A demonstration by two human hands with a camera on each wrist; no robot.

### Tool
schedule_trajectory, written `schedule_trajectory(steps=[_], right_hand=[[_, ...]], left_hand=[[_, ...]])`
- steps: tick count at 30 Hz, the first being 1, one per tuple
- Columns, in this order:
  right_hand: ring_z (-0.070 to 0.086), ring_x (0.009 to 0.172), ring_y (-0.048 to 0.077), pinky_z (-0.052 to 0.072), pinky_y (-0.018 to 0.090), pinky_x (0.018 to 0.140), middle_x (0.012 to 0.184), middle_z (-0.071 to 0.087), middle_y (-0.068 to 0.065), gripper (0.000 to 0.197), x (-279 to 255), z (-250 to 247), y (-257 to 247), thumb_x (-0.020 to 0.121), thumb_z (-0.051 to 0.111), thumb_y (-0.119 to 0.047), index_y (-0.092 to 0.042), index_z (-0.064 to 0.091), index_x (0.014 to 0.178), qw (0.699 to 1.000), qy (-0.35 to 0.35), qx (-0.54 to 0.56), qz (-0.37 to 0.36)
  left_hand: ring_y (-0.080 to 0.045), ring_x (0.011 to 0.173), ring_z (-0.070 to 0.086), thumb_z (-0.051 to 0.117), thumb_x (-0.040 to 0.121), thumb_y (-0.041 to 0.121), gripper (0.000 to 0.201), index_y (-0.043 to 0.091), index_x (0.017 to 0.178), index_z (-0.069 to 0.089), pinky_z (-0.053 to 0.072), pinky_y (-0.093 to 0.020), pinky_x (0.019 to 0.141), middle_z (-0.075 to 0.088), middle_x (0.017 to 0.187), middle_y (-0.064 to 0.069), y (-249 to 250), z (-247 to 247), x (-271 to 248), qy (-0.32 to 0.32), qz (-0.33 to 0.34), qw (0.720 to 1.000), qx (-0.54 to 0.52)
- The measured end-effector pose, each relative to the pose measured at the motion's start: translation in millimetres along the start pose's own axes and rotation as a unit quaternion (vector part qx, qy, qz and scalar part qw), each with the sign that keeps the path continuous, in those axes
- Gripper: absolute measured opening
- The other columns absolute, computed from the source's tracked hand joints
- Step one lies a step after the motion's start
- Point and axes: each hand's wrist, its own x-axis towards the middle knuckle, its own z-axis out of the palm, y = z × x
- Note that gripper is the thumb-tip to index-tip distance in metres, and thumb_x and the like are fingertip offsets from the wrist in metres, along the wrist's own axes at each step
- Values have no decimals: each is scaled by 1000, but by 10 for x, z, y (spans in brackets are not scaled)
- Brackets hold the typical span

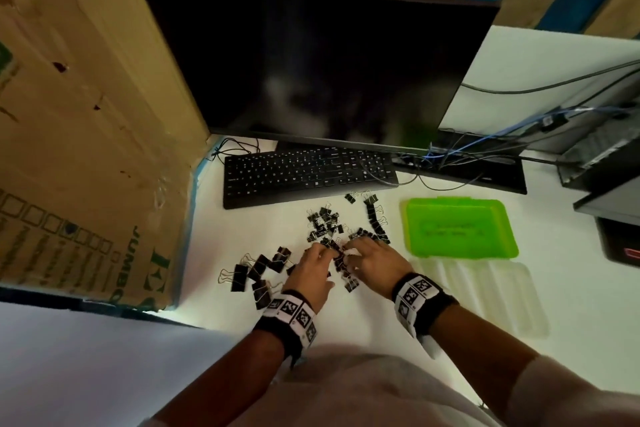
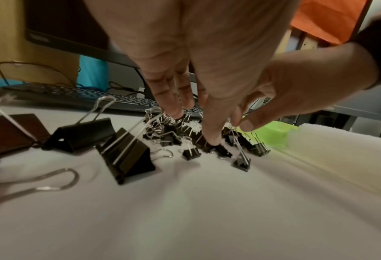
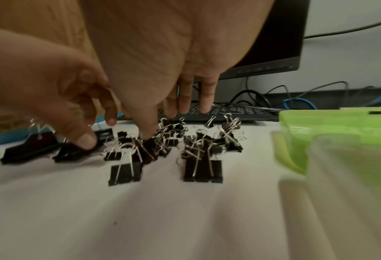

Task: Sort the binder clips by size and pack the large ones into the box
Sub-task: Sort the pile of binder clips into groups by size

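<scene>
Head view, left to right. Cardboard carton (image 1: 86, 156) walls off the desk at 9 o'clock.

Large binder clips (image 1: 258, 270) lie loose at 9 o'clock of the left hand (image 1: 308, 274), just beside it; long axes point every way, wire handles splayed.

Left hand: fingers extended down, tips on clips in the mixed pile (image 1: 325, 225); a closed pinch cannot be confirmed.

Right hand (image 1: 375, 262): fingers reach down into the same pile, thumb tip on a clip. Whether it holds one cannot be told.

Small clips spread toward 12 o'clock, up to the keyboard (image 1: 308, 173).

Green box (image 1: 457, 227) sits open at 2 o'clock of the right hand, its clear lid (image 1: 485, 295) at 3 o'clock.

Judgement: left hand is nearer the large clips, right hand nearer the box. Bare desk at 6 o'clock gives sorting room.
</scene>
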Motion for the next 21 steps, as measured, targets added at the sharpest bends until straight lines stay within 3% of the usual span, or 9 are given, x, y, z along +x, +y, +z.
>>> schedule_trajectory(steps=[4,7,10,14,18,21], right_hand=[[59,106,25,50,38,84,112,63,2,21,-110,-23,204,79,64,-8,-22,70,95,998,23,43,49],[59,100,23,52,39,85,107,63,1,27,-164,-49,200,85,57,-7,-23,67,104,997,-32,69,9],[56,105,26,51,41,87,114,59,3,31,-156,-20,29,90,50,-6,-21,62,114,991,-100,71,-61],[54,113,28,52,44,87,127,49,5,37,-51,104,-85,91,47,-1,-17,58,122,985,-145,78,-47],[61,98,23,53,35,82,115,58,3,29,21,51,40,90,50,-7,-20,66,110,989,-69,127,-12],[64,95,21,55,32,79,110,61,-1,28,23,-83,332,88,53,-6,-22,68,106,985,12,137,101]], left_hand=[[-20,116,41,65,80,2,57,23,128,41,44,-34,101,36,130,1,-109,15,38,20,6,997,73],[-21,117,41,61,80,-3,58,23,128,42,42,-32,102,39,126,1,-280,-6,0,12,-12,996,90],[-20,119,41,58,81,-6,56,23,128,47,43,-29,100,44,127,1,-415,-36,-71,1,-23,994,107],[-20,122,41,53,81,-10,53,19,125,53,41,-29,103,45,130,0,-563,-90,-124,-4,-47,992,117],[-22,124,40,57,83,3,42,23,120,57,39,-38,102,47,128,5,-602,-175,-158,19,-63,987,144],[-22,121,44,60,85,20,30,25,114,61,40,-40,97,52,122,6,-492,-234,-123,39,-17,987,154]])
